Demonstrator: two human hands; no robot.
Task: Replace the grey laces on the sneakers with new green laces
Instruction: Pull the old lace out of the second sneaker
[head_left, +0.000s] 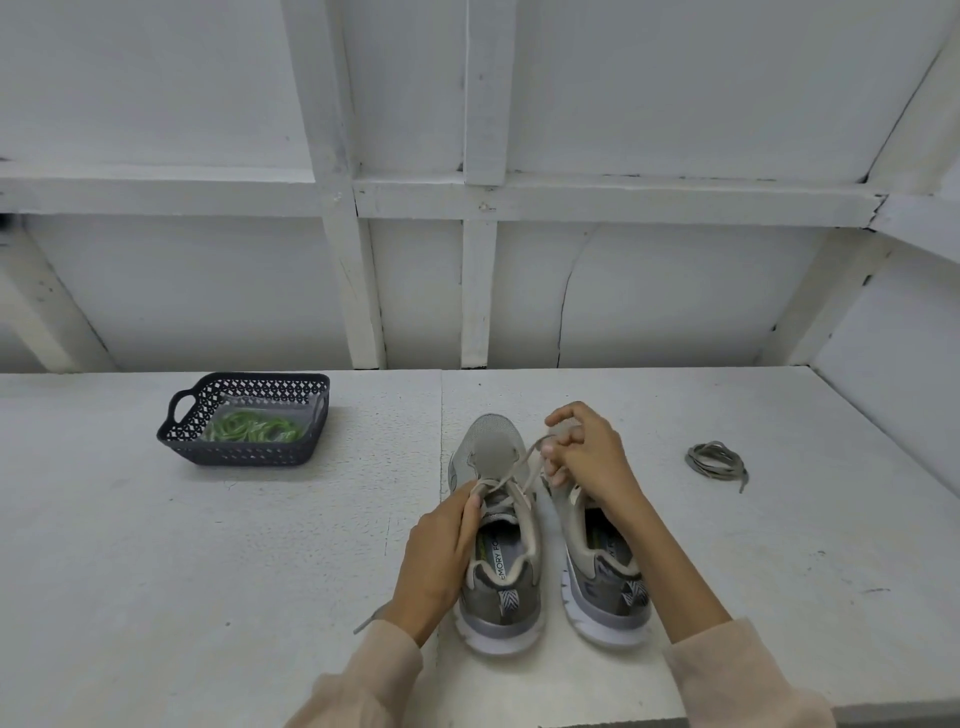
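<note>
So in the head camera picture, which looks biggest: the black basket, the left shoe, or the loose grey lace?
1. Left shoe and black basket: they look about alike. The shoe is nearer the camera, so I won't rank them.
2. Loose grey lace: clearly smallest.

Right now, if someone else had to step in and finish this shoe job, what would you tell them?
Left hand grips the left sneaker by its eyelets.
Right hand pinches its grey lace, drawn up taut.
Right sneaker seems unlaced already; a loose grey lace lies coiled to the right.
Green laces sit bagged in the black basket.
Left to do: finish unlacing, then thread green into both.
</note>
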